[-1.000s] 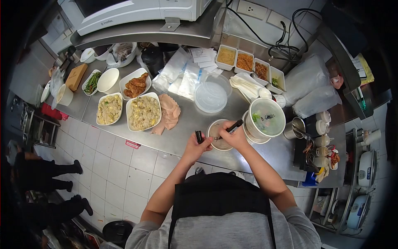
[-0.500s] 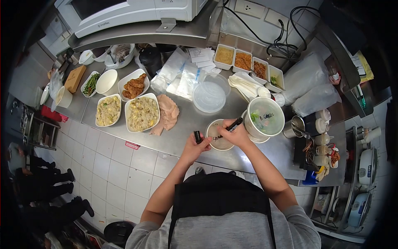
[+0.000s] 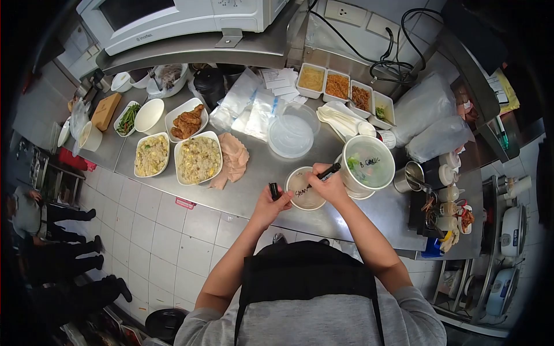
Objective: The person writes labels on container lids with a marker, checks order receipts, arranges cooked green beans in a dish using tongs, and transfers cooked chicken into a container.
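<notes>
Black marker (image 3: 328, 170) is slanting over the round lid (image 3: 304, 202), right hand (image 3: 330, 183) is gripping the marker with closed fingers, left hand (image 3: 273, 207), fingers bent, is holding a dark cap (image 3: 274, 190) left of the lid, lettered tub (image 3: 369, 162) is standing right of the lid.

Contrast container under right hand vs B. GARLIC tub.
The container looks tan; the B. GARLIC tub shows green inside. The tub appears larger than the container. The right hand partly covers the container; the tub's lettering is fully exposed. Both are round with black lettering on top.
</notes>
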A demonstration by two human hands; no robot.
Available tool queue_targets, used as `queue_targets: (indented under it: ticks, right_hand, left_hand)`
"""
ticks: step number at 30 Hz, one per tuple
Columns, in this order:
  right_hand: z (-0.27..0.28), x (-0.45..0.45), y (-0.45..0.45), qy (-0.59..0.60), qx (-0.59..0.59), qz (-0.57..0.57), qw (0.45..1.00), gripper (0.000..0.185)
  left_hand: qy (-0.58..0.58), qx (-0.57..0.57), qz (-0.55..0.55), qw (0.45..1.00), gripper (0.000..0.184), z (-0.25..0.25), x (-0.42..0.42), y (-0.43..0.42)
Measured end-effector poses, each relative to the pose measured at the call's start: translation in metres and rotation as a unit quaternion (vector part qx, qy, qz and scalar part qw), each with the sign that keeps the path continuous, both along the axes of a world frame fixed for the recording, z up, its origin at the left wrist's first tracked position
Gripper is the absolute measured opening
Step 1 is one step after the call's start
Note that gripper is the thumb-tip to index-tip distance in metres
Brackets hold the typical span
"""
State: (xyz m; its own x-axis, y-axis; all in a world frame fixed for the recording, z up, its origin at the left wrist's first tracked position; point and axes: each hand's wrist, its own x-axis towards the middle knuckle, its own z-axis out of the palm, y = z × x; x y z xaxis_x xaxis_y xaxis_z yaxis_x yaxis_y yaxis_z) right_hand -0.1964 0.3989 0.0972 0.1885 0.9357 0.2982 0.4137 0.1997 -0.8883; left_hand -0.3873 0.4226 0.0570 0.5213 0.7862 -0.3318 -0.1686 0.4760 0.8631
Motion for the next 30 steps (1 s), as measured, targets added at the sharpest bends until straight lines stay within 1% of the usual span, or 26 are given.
queue_targets:
  ticks: [3, 6, 9, 12, 14, 15, 16, 18, 19, 21, 22, 23, 24, 25, 26, 28, 30]
  right_hand:
    - [0.005, 0.005, -0.003, 0.030, -0.031, 0.026, 0.999, 0.028]
    - [0.009, -0.001, -0.004, -0.014, 0.018, 0.022, 1.000, 0.028]
    - [-0.001, 0.005, -0.002, 0.053, -0.010, -0.018, 0.998, 0.026]
    - [0.003, 0.009, -0.004, 0.092, -0.049, 0.010, 0.994, 0.026]
    - [0.016, 0.002, -0.009, 0.270, -0.027, 0.002, 0.963, 0.026]
    - [0.031, -0.005, -0.015, 0.355, -0.017, 0.000, 0.935, 0.027]
    - [0.052, -0.010, -0.027, 0.405, -0.016, 0.053, 0.913, 0.029]
    - [0.066, -0.017, -0.052, 0.312, -0.008, 0.101, 0.945, 0.023]
    - [0.072, -0.017, -0.066, 0.261, -0.002, 0.120, 0.958, 0.020]
    - [0.086, -0.013, -0.093, 0.262, -0.033, 0.148, 0.953, 0.024]
    - [0.100, -0.005, -0.105, 0.246, -0.032, 0.149, 0.957, 0.017]
    - [0.098, 0.010, -0.116, 0.181, 0.011, 0.152, 0.972, 0.006]
    - [0.109, 0.019, -0.128, 0.215, -0.022, 0.111, 0.970, 0.004]
    - [0.119, 0.028, -0.140, 0.249, -0.053, 0.072, 0.964, 0.008]
    - [0.106, 0.046, -0.151, 0.197, -0.012, 0.052, 0.979, 0.015]
    - [0.096, 0.071, -0.172, 0.186, -0.013, -0.036, 0.982, 0.018]
    - [0.079, 0.095, -0.186, 0.168, -0.013, -0.086, 0.982, 0.019]
  left_hand:
    - [-0.007, -0.003, 0.004, 1.000, 0.029, 0.000, 0.000, 0.000]
    - [0.009, -0.001, -0.003, 1.000, 0.030, 0.003, 0.000, 0.000]
    - [0.012, 0.003, -0.009, 1.000, 0.033, 0.002, 0.000, 0.002]
    - [0.025, -0.001, -0.017, 1.000, 0.035, 0.005, -0.001, 0.003]
    - [0.085, 0.107, -0.003, 0.991, 0.034, -0.001, 0.002, 0.013]
    - [0.115, 0.159, 0.007, 0.981, 0.033, -0.002, 0.004, 0.018]
    - [0.136, 0.179, 0.010, 0.974, 0.031, 0.005, 0.008, 0.022]
    - [0.175, 0.222, 0.005, 0.959, 0.025, 0.024, 0.021, 0.029]
    - [0.183, 0.261, -0.001, 0.948, 0.025, 0.019, 0.028, 0.033]
    - [0.193, 0.340, -0.008, 0.920, 0.025, 0.004, 0.035, 0.047]
    - [0.184, 0.367, -0.019, 0.912, 0.022, 0.009, 0.036, 0.050]
    - [0.193, 0.388, -0.015, 0.901, 0.020, 0.015, 0.035, 0.053]
    - [0.202, 0.409, -0.009, 0.890, 0.019, 0.028, 0.031, 0.054]
    - [0.213, 0.430, -0.001, 0.877, 0.017, 0.045, 0.028, 0.054]
    - [0.201, 0.433, 0.001, 0.879, 0.016, 0.065, 0.027, 0.056]
    - [0.183, 0.436, 0.014, 0.881, 0.014, 0.111, 0.027, 0.061]
    - [0.131, 0.462, 0.030, 0.877, 0.015, 0.152, 0.048, 0.062]
